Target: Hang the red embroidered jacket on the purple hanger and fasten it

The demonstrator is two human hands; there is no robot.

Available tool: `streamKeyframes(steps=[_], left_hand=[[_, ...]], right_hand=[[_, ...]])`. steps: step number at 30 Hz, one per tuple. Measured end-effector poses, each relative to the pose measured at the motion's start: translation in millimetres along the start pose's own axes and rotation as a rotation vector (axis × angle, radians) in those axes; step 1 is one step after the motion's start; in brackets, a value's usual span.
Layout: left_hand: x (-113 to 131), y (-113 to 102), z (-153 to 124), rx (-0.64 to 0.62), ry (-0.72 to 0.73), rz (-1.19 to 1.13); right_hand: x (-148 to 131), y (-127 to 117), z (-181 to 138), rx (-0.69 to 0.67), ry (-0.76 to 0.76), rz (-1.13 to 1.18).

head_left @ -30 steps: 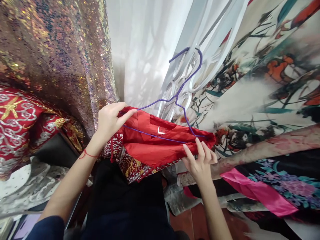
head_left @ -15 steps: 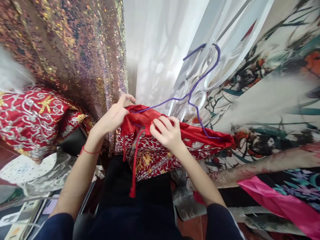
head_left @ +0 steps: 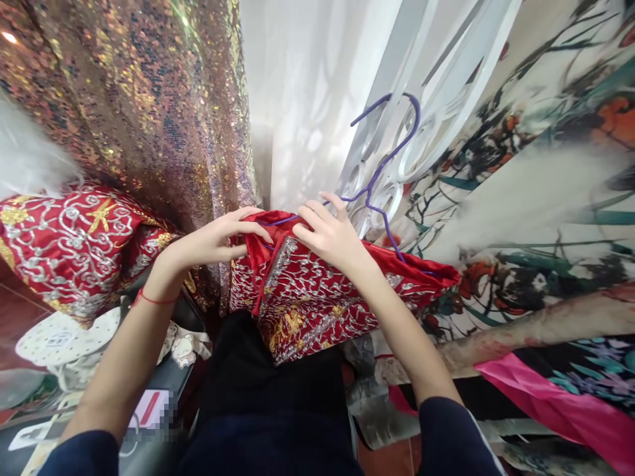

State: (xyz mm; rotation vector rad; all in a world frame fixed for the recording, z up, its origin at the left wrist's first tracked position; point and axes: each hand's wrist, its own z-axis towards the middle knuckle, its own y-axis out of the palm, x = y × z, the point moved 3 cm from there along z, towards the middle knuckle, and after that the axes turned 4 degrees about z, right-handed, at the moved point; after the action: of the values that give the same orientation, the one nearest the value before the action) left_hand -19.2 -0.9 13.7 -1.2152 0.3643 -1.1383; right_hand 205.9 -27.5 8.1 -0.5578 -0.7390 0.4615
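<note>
Slanting lengthwise down rightward: red garment [head_left: 312, 297]; right hand [head_left: 330, 237] gripping, left hand [head_left: 215, 239] grip unclear.

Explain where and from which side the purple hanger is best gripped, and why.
Probably by the neck of the purple hanger, pinched from the person's side: that narrow stem shows bare, with the white openwork frame behind it, while its shoulders slope down into the red embroidered garment.

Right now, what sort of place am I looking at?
Probably a dressing or costume-storage area, though I can't be certain: a red embroidered garment sits on a purple hanger, and a sequined cloth hangs nearby.
</note>
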Motion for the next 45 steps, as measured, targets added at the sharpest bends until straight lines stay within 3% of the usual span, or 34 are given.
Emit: streamKeyframes(steps=[5, 11, 16, 21, 25, 29, 32, 34, 36, 38, 41, 45], left_hand=[[2.4, 8.3, 3.5, 0.084, 0.019, 0.005], [8.4, 7.1, 22.3, 0.355, -0.128, -0.037], [4.6, 21.2, 29.1, 0.390, -0.159, -0.009], [5.5, 33.8, 21.1, 0.419, -0.188, 0.013], [7.3, 35.5, 18.8, 0.438, -0.224, 0.001], [8.9, 37.0, 18.9, 0.453, -0.239, 0.029], [10.7, 39.4, 18.8, 0.453, -0.254, 0.069], [11.5, 40.6, 18.6, 0.457, -0.265, 0.084], [12.1, 41.1, 18.2, 0.468, -0.262, 0.088], [12.8, 41.2, 17.2, 0.479, -0.252, 0.096], [13.6, 42.2, 14.8, 0.481, -0.251, 0.115], [14.2, 44.4, 13.2, 0.491, -0.249, 0.128]], right_hand=[[0.1, 2.5, 0.5, 0.014, -0.003, -0.018], [-2.0, 6.3, 6.5, -0.009, 0.049, 0.049], [-4.8, 12.3, 7.1, 0.029, 0.123, 0.081], [-3.4, 8.9, -0.1, 0.057, 0.012, 0.091], [-3.4, -7.5, 0.9, 0.090, 0.002, 0.192], [-11.7, -40.9, 9.1, 0.072, 0.149, 0.407], [-15.9, -56.3, 20.6, 0.007, 0.332, 0.770], [-11.2, -54.1, 32.3, 0.092, 0.487, 1.017], [-1.0, -42.2, 45.1, 0.246, 0.617, 1.109], [8.3, -26.3, 55.3, 0.297, 0.680, 1.019], [8.2, -14.0, 57.8, 0.149, 0.650, 0.831], [-14.0, -42.2, 31.9, 0.160, 0.607, 0.691]])
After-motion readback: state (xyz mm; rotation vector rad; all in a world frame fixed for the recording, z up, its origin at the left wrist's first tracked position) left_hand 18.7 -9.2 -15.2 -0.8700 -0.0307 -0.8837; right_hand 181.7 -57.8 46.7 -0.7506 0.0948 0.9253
